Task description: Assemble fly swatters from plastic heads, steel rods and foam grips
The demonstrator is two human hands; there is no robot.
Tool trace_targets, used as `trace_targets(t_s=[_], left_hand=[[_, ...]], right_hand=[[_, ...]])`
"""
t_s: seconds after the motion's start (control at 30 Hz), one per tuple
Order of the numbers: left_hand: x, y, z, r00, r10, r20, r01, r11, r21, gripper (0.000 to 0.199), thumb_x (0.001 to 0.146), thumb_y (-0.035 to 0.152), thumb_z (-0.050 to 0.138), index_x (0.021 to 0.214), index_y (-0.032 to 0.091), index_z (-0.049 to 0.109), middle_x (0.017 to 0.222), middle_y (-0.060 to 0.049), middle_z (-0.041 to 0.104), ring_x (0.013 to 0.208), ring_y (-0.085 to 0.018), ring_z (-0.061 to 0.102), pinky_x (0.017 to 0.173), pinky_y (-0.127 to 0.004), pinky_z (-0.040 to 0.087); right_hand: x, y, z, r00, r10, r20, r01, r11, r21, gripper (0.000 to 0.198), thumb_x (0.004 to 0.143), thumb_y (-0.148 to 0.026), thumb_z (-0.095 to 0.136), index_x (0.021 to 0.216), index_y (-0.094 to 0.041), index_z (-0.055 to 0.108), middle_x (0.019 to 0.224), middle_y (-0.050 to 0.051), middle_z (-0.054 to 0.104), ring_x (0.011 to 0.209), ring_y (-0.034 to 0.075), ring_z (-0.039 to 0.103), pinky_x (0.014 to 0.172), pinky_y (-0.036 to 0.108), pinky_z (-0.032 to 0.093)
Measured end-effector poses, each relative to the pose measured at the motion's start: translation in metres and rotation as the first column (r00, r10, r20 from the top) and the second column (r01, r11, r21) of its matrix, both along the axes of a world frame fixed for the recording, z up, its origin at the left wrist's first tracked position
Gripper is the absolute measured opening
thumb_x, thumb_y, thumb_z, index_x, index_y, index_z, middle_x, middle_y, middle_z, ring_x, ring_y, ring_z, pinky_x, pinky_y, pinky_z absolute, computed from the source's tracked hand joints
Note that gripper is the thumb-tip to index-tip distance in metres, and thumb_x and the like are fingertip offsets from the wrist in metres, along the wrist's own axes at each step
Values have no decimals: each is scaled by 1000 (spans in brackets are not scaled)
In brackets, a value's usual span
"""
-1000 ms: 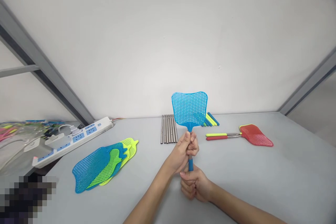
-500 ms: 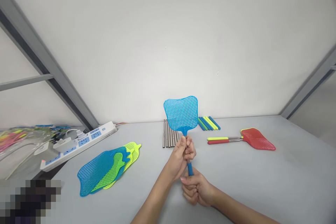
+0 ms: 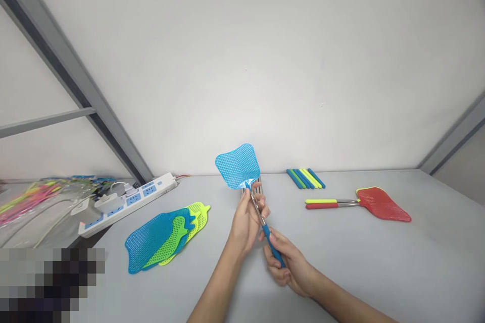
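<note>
A blue fly swatter (image 3: 238, 165) is up in front of me, leaning to the left, its mesh head joined to a metal rod with a blue grip. My left hand (image 3: 243, 224) pinches it at the neck just under the head, its other fingers loosely curled behind the rod. Lower down, my right hand (image 3: 291, 265) is closed around the blue grip. Behind the swatter and left fingers lie several metal rods (image 3: 259, 187), mostly hidden.
Loose mesh heads in blue, green and yellow (image 3: 151, 237) overlap on the left. Several coloured grips (image 3: 306, 178) lie at the back. A red swatter (image 3: 383, 205) covers a yellow one on the right. A power strip (image 3: 140, 198) with plugs and plastic bags (image 3: 34, 207) is far left.
The swatter has tipped over to the left, and its head has shifted left. My right hand has loosened somewhat, showing more of the blue grip. The view has turned slightly left.
</note>
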State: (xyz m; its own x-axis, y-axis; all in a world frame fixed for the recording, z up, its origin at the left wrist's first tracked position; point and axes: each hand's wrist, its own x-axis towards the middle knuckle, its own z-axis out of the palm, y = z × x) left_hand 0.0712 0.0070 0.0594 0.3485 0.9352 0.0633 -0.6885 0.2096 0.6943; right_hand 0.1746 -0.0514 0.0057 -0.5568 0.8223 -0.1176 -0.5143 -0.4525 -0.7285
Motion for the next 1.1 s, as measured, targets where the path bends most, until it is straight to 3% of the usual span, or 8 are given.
trace_targets(t_s=[0.1, 0.27, 0.37, 0.6, 0.9, 1.1], left_hand=[[-9, 5, 3, 989, 120, 86, -116, 992, -55, 23, 78, 37, 42, 90, 19, 49, 62, 3, 43, 47, -6, 42, 43, -17, 38], [-20, 7, 6, 982, 133, 137, -119, 987, -105, 24, 77, 37, 43, 78, 14, 51, 45, 8, 29, 32, -3, 26, 29, -12, 21], [-22, 6, 6, 987, 120, 104, -106, 986, -133, 36, 75, 47, 40, 75, 13, 52, 43, 8, 27, 29, -3, 25, 27, -14, 20], [-23, 9, 0, 955, 287, -72, -295, 912, -284, 49, 68, 61, 37, 65, 13, 49, 37, 11, 19, 24, -2, 16, 23, -13, 15], [-15, 4, -7, 979, 164, 121, -139, 972, -188, 43, 71, 59, 34, 58, 18, 38, 41, 10, 11, 29, -3, 8, 25, -13, 12], [-12, 4, -11, 973, 198, 119, -169, 962, -215, 41, 73, 57, 33, 58, 18, 36, 42, 10, 9, 30, -3, 6, 26, -14, 8]], right_hand=[[1, 1, 0, 997, 75, 22, -76, 997, 27, 25, 80, -38, 37, 89, -18, 48, 46, -8, 33, 28, 1, 15, 29, 16, 11], [2, 3, -3, 987, 129, 93, -135, 989, 66, 28, 78, -36, 43, 80, -10, 55, 49, -3, 39, 32, 2, 24, 32, 18, 15], [2, 3, -3, 986, 147, 85, -149, 989, 20, 25, 77, -35, 46, 81, -11, 54, 51, -5, 33, 35, 1, 20, 33, 16, 11], [1, 3, -1, 970, 154, 188, -146, 988, -56, 34, 77, -45, 40, 81, -14, 53, 49, -8, 24, 35, 1, 11, 31, 15, 5], [6, 5, -2, 975, 165, 149, -148, 982, -121, 34, 74, -47, 43, 77, -15, 53, 45, -9, 21, 32, 1, 10, 29, 14, 5], [11, 6, -4, 981, 174, 87, -164, 979, -118, 31, 77, -43, 42, 79, -15, 54, 44, -9, 21, 32, 2, 9, 28, 14, 4]])
